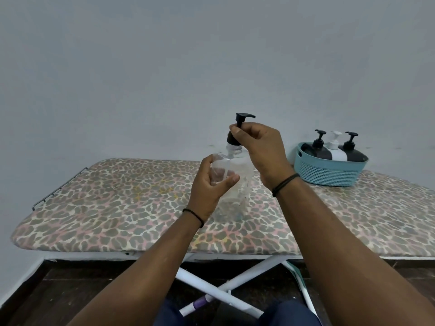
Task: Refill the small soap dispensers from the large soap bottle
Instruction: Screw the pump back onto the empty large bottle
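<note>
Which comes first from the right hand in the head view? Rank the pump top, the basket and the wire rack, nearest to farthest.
1. Pump top: pinched in the right hand fingers.
2. Basket: right of the hand, on the board.
3. Wire rack: far left end of the board.

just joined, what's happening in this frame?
A person stands at an ironing board with a clear bottle on it. The left hand grips the bottle's side while the right hand pinches its black pump top, which sits lifted above the threaded neck, apparently unscrewed. Three pump dispensers, two black and one white, wait in a teal basket at the right. No pouring is visible yet.
</note>
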